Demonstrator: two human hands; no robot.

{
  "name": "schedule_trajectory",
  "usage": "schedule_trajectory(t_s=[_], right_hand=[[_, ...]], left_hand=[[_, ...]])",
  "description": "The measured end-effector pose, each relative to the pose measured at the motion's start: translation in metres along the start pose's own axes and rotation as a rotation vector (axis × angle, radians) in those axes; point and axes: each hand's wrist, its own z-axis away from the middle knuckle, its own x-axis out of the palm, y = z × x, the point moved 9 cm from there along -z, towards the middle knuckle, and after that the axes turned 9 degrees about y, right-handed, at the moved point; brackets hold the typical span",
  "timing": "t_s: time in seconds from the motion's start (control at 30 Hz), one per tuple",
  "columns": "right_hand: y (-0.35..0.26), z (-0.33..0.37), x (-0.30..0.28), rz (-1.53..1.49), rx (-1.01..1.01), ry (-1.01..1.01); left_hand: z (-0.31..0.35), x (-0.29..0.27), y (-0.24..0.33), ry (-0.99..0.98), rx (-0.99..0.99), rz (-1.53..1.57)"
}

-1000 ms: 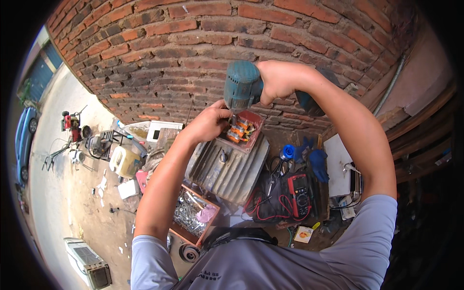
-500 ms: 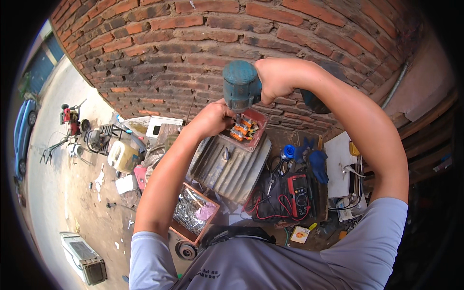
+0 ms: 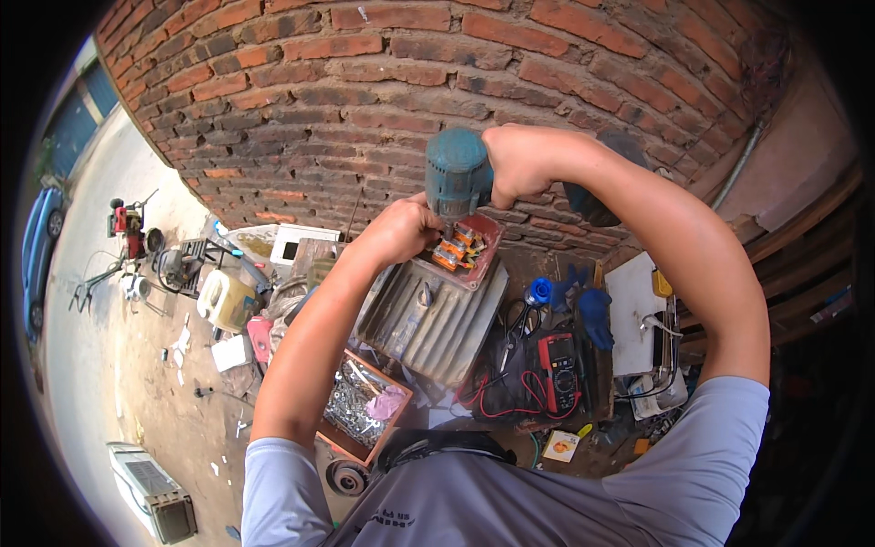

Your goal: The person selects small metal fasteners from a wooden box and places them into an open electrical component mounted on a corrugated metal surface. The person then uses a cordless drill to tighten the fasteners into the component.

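Note:
My right hand [image 3: 521, 164] is wrapped round the grip of a teal cordless impact driver [image 3: 458, 169]. Its nose points down into the open terminal box [image 3: 490, 239] of a grey finned electric motor [image 3: 447, 314]. Inside the box are orange terminal pieces [image 3: 448, 251] with metal fastenings. At the left rim of the box, my left hand [image 3: 401, 230] is closed with its fingertips by the driver's nose. Whatever those fingertips pinch is hidden. A metal lifting eye [image 3: 425, 296] stands on the motor's ribbed body.
A wooden box of screws and bolts [image 3: 351, 406] sits nearest me. Right of the motor lie a red multimeter [image 3: 559, 365] with leads, a blue tape roll [image 3: 540, 292] and blue gloves [image 3: 595, 317]. A yellowish jerrycan [image 3: 225, 299] stands left. Behind rises a brick wall [image 3: 365, 118].
The driver and my right hand have come down slightly, closer to the terminal box. My left hand stays at the box's rim, shifted only a little.

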Motion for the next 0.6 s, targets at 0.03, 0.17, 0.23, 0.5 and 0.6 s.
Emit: schedule_trajectory(t_s=[0.03, 0.17, 0.23, 0.5, 0.6], right_hand=[[0.000, 0.001, 0.000, 0.003, 0.008, -0.005], [0.005, -0.003, 0.003, -0.041, 0.020, -0.011], [0.008, -0.005, 0.004, -0.088, -0.008, 0.012], [0.012, -0.015, 0.012, -0.094, -0.098, 0.045], [0.011, -0.017, 0.013, -0.090, -0.084, 0.035]], left_hand=[[0.000, -0.001, 0.000, 0.026, 0.000, -0.003], [-0.001, 0.001, 0.004, -0.033, 0.030, -0.014], [-0.001, 0.003, 0.002, -0.042, 0.021, -0.017], [0.000, 0.003, 0.004, -0.048, 0.030, -0.067], [0.001, 0.004, 0.002, -0.054, -0.005, -0.057]])
